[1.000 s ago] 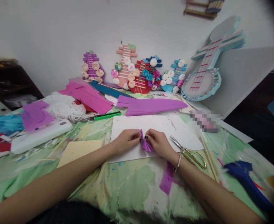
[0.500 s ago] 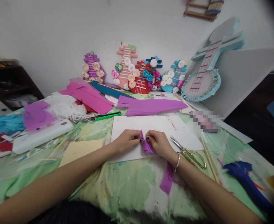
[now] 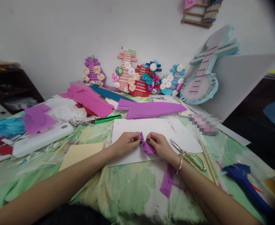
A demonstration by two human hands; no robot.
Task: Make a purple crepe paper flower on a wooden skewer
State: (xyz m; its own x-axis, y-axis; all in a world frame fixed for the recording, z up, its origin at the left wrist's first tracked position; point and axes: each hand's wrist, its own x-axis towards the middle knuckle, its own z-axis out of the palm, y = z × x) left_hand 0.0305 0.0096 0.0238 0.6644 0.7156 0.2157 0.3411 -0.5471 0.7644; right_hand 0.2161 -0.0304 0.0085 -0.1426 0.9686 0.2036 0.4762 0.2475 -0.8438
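Bunch of purple paper [image 3: 148, 148], gathered at a narrow waist between both hands, over the white sheet [image 3: 151, 125] on the worktop [image 3: 132, 184]. Fans out toward 5 o'clock, with long axis running roughly 11 to 5. Directly at 9 o'clock from the waist, left hand [image 3: 128, 142], with fingers pinched on the bunch. At about 3 o'clock, right hand [image 3: 161, 145], equally near, with fingers pressed together on a white thread [image 3: 143, 141]. Crosses the waist roughly sideways; perhaps looped around, though too fine to be sure. Beyond the right hand, toward 4 o'clock, gold-handled scissors [image 3: 182, 152], with tips toward 10.
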